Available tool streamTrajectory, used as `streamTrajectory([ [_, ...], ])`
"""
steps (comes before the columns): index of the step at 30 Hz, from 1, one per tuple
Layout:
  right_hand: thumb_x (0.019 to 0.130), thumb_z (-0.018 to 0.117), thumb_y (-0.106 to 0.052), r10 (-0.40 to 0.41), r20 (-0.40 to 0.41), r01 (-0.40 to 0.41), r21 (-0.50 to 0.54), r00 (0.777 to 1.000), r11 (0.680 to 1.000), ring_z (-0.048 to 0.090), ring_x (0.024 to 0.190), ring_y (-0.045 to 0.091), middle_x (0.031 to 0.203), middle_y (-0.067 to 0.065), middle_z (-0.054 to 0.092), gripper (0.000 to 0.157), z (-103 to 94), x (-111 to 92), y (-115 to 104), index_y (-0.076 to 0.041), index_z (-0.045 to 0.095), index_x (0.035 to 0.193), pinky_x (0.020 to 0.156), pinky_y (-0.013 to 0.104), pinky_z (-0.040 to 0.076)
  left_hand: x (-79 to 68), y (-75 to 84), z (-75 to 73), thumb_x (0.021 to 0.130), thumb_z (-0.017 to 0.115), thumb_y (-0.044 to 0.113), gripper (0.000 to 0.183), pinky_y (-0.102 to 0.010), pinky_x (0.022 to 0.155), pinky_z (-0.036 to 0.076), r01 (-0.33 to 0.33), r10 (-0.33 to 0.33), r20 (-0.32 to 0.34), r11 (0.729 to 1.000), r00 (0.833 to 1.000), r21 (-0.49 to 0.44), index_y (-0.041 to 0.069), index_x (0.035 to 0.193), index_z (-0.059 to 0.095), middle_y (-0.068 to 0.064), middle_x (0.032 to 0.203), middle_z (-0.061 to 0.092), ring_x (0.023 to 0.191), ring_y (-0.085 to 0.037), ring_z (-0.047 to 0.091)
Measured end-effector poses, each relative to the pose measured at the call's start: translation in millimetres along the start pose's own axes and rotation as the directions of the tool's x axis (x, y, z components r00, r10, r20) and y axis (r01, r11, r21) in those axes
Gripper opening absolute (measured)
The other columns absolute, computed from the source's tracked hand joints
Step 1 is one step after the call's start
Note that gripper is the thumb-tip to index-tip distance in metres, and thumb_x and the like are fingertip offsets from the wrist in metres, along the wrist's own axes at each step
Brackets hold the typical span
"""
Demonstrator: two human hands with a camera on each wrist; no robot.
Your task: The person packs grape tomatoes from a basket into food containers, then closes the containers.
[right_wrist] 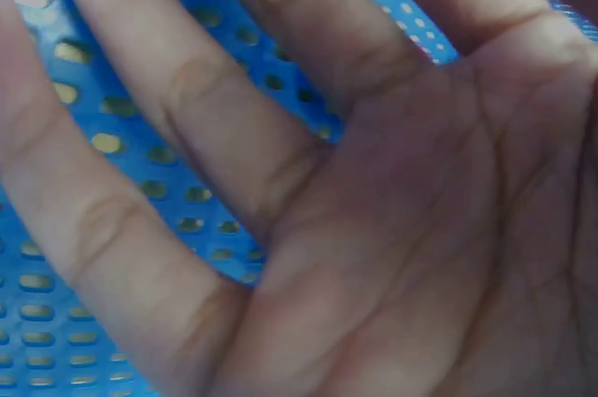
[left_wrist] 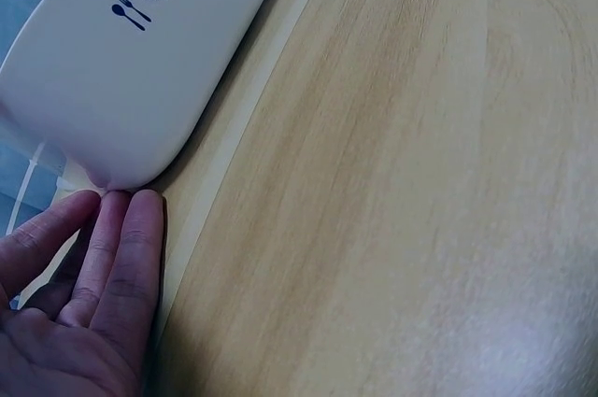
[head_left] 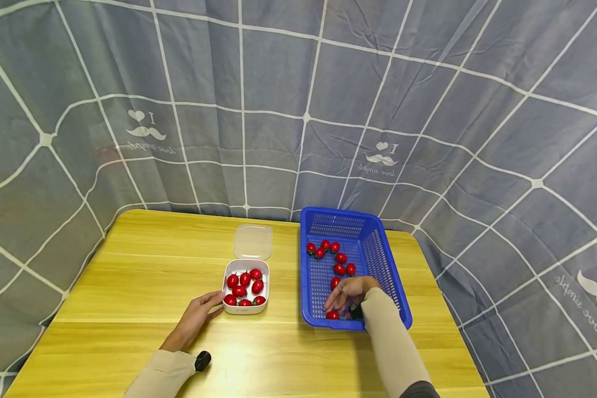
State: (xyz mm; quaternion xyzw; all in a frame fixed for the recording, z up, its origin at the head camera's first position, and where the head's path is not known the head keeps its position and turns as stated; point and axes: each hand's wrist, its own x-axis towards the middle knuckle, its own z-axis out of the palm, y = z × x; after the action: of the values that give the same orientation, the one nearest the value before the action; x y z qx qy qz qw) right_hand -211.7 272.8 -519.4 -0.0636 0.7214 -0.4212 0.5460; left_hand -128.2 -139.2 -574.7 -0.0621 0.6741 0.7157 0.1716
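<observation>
A white lidded food container (head_left: 245, 310) stands on the table holding several small red tomatoes (head_left: 239, 291) with green tops. My left hand (head_left: 199, 316) is at its left side. In the left wrist view the straight fingertips (left_wrist: 140, 215) touch the container's lower corner (left_wrist: 140, 70). My right hand (head_left: 350, 293) reaches down inside a blue plastic basket (head_left: 305, 276), near its front. Just by those fingertips lies a red tomato (head_left: 332, 315). The right wrist view shows the fingers (right_wrist: 201, 98) spread and loosely bent over the perforated basket, with no tomato visible in them.
The container's translucent lid (head_left: 252, 241) lies folded back behind it. More tomatoes (head_left: 340, 257) are scattered along the basket's left and middle. A grey curtain (head_left: 273, 138) with white lines hangs behind the wooden table (head_left: 144, 260) and at both sides.
</observation>
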Motion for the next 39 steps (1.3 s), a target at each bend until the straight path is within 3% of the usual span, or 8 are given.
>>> streamTrajectory([
  [10, 0.089, 0.056, 0.008, 0.086, 0.014, -0.086, -0.021, 0.996, 0.996, 0.063, 0.078, 0.008, 0.106, 0.008, 0.071, 0.028, 4.1, 3.3, -2.4, 0.012, 0.064, 0.116, 0.085, 0.030, 0.059, 1.5, -0.5, 0.2, 0.101, 0.051, 0.029, 0.059, -0.036, 0.105, 0.045, -0.001, 0.001, -0.010, 1.000, 1.000, 0.000, -0.014, 0.139, 0.037, -0.030, 0.144, 0.037, 0.134, -0.038, 0.037],
  [17, 0.089, 0.057, 0.008, 0.114, 0.039, -0.115, 0.020, 0.993, 0.993, 0.061, 0.068, 0.009, 0.095, 0.003, 0.071, 0.027, 6.6, 5.1, -5.1, 0.010, 0.065, 0.115, 0.065, 0.024, 0.059, 1.9, -0.4, 0.5, 0.101, 0.051, 0.029, 0.059, -0.034, 0.104, 0.047, -0.002, 0.002, -0.017, 1.000, 1.000, -0.002, -0.014, 0.138, 0.038, -0.029, 0.143, 0.039, 0.133, -0.038, 0.038],
  [22, 0.090, 0.055, 0.007, 0.031, 0.043, -0.034, 0.071, 0.999, 0.997, 0.063, 0.067, 0.011, 0.092, 0.002, 0.071, 0.027, 7.9, 3.3, -10.1, 0.014, 0.062, 0.116, 0.063, 0.027, 0.060, 1.2, 0.1, 0.6, 0.101, 0.051, 0.028, 0.058, -0.035, 0.104, 0.046, -0.010, 0.010, -0.013, 1.000, 1.000, -0.007, -0.015, 0.138, 0.038, -0.030, 0.143, 0.038, 0.133, -0.038, 0.038],
  [31, 0.093, 0.054, 0.004, -0.110, -0.014, 0.111, 0.142, 0.994, 0.984, 0.069, 0.080, 0.020, 0.093, 0.002, 0.069, 0.026, 11.6, -5.6, -23.5, 0.015, 0.060, 0.116, 0.077, 0.037, 0.062, 1.1, 0.2, 0.4, 0.102, 0.050, 0.028, 0.058, -0.036, 0.105, 0.045, -0.009, 0.009, -0.004, 1.000, 1.000, -0.006, -0.015, 0.138, 0.037, -0.030, 0.144, 0.037, 0.134, -0.038, 0.037],
  [35, 0.093, 0.054, 0.003, -0.189, -0.075, 0.198, 0.135, 0.979, 0.971, 0.068, 0.082, 0.021, 0.093, 0.003, 0.069, 0.028, 13.2, -8.6, -29.5, 0.017, 0.058, 0.117, 0.079, 0.039, 0.061, 1.4, -0.5, 0.0, 0.101, 0.051, 0.028, 0.059, -0.038, 0.106, 0.045, -0.009, 0.009, -0.001, 1.000, 1.000, -0.006, -0.015, 0.138, 0.036, -0.030, 0.144, 0.037, 0.134, -0.038, 0.037],
  [39, 0.093, 0.054, 0.002, -0.267, -0.162, 0.287, 0.116, 0.950, 0.951, 0.065, 0.086, 0.018, 0.102, 0.006, 0.068, 0.029, 14.9, -10.7, -34.7, 0.019, 0.057, 0.117, 0.080, 0.041, 0.061, 1.6, -0.8, -0.3, 0.102, 0.050, 0.028, 0.058, -0.038, 0.106, 0.045, -0.009, 0.009, -0.001, 1.000, 1.000, -0.008, -0.015, 0.139, 0.036, -0.030, 0.144, 0.038, 0.134, -0.037, 0.037],
])
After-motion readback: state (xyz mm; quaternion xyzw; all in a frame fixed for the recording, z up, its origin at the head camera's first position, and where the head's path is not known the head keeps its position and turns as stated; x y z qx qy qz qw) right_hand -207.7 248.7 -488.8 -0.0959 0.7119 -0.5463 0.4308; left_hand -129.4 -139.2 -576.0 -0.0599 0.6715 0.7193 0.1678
